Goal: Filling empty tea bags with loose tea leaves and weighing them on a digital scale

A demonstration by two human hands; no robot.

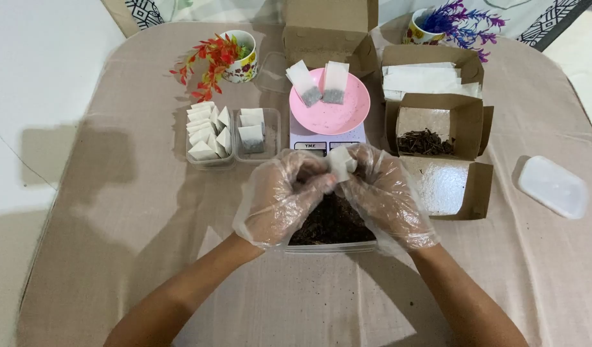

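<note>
Both hands, left (280,196) and right (386,193), pinched on one small bag (342,162) over tea tub (331,225). Two filled bags on pink dish (337,112) (scale underneath), trays (209,138) nearly stocked. Plenty of tea left.

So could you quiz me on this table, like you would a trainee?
1. How many filled paper bags lie on the pink dish?
2. True or false: both hands wear clear gloves.
3. What do the left hand and right hand hold together: A a spoon, B a small white bag, C a lid?

Key: 1. two; 2. true; 3. B, over the tub of dark loose tea.
</note>
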